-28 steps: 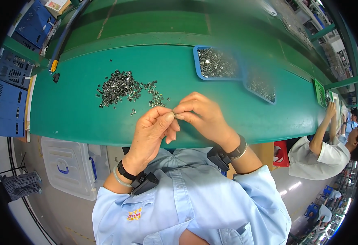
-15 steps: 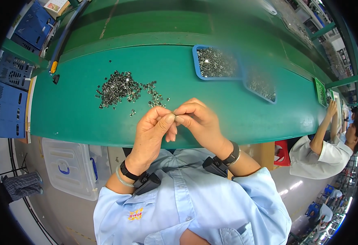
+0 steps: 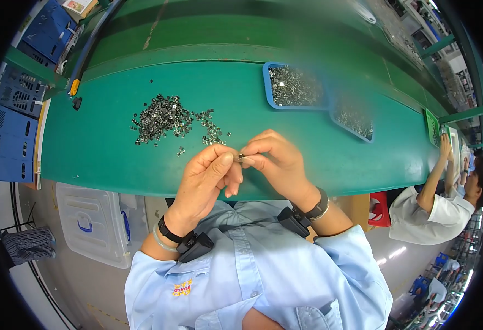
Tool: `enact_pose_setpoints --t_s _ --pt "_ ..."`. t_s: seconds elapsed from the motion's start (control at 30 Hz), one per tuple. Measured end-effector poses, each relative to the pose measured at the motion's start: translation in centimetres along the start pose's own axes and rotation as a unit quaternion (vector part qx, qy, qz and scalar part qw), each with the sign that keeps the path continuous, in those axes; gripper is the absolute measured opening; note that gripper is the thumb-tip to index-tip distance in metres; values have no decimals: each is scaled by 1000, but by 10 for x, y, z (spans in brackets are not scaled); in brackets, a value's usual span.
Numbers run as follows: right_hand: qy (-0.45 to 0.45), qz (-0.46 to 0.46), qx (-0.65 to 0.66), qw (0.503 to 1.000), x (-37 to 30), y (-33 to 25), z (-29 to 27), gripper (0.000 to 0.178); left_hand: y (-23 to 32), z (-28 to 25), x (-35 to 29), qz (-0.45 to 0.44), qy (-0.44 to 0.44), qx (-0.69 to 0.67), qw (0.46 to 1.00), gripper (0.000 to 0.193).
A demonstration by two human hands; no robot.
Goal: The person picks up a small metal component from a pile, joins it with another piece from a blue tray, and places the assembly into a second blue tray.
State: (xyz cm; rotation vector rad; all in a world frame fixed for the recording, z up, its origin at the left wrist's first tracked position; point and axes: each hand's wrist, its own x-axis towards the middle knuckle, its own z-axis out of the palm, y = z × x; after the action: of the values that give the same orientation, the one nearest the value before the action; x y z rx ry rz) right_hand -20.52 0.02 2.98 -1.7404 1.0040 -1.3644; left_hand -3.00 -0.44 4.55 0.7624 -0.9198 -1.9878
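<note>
Head view: the right hand (image 3: 281,160) pinches a small dark piece (image 3: 241,156) between thumb and forefinger; the left hand (image 3: 202,175) meets it, thumb and forefinger together, though whether these grip the piece too I cannot tell. Beyond the grip, to its left, lies a pile of small parts (image 3: 161,118); beyond, rightward, a filled blue tray (image 3: 267,85)

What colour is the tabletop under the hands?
The tabletop is green, best seen in the head view.
</note>
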Motion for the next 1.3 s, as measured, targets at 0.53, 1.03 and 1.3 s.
enact_pose_setpoints --t_s 0.53,1.03,1.3 --pt "28 8 35 999 0 -12 9 8 -9 -1 2 1 -49 -167 985 14" --pt "-9 -35 -24 999 2 -15 4 9 0 -1 -2 -8 -40 -110 993 14" --pt "-6 -10 -13 1000 1 -11 2 8 3 1 0 -27 -34 -72 996 17"
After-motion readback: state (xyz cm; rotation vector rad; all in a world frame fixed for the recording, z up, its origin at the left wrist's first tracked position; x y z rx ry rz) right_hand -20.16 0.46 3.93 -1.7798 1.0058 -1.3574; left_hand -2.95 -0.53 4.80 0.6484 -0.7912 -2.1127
